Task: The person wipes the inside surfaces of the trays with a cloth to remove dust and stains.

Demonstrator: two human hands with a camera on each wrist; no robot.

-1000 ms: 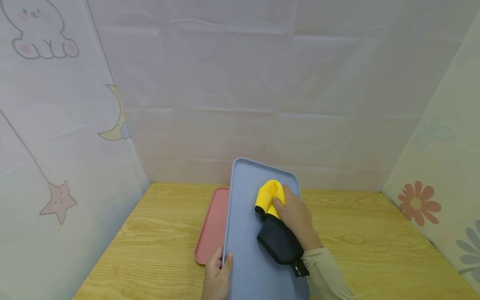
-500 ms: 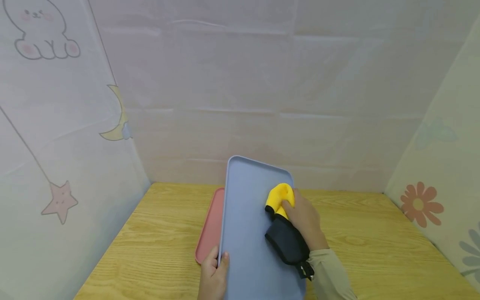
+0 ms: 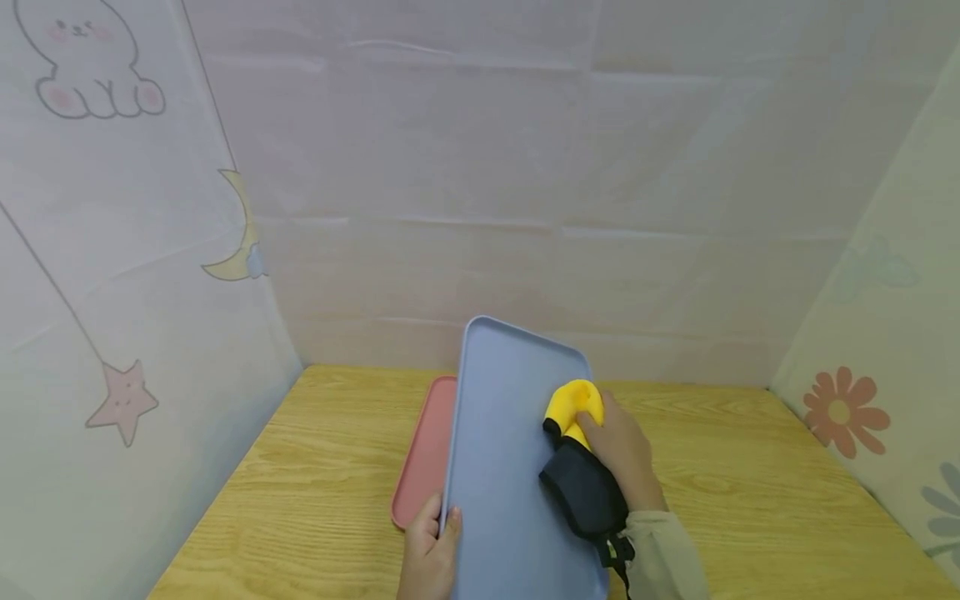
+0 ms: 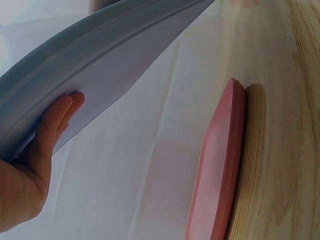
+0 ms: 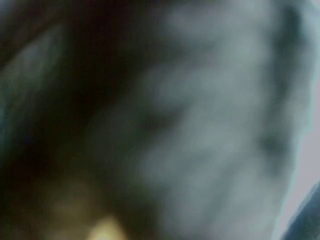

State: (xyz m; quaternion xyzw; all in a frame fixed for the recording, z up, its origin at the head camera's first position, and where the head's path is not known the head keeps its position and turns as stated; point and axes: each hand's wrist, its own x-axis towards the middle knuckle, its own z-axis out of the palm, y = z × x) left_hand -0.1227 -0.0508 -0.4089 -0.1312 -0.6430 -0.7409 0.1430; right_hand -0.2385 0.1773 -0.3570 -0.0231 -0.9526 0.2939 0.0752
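A light blue rectangular tray (image 3: 502,433) is held up at a tilt, its inner face showing in the head view. My left hand (image 3: 431,550) grips its left rim, thumb on the inner face and fingers behind, as the left wrist view shows of the hand (image 4: 40,155) and the tray's underside (image 4: 105,75). My right hand (image 3: 621,446) pinches a soft yellow cloth piece (image 3: 568,407) with black trim, in front of the tray's right side. Below it hangs a black padded part (image 3: 585,492) with a strap. The right wrist view is a dark, grey blur.
A pink tray (image 3: 423,458) lies on the wooden table (image 3: 300,475), partly hidden behind the blue one; its edge (image 4: 232,165) also shows in the left wrist view. Printed cloth walls (image 3: 465,183) stand at the back and both sides.
My right hand has moved right and slightly down across the tray with the yellow and black cloth piece. The blue tray shifted left, then a little back right, still in my left hand.
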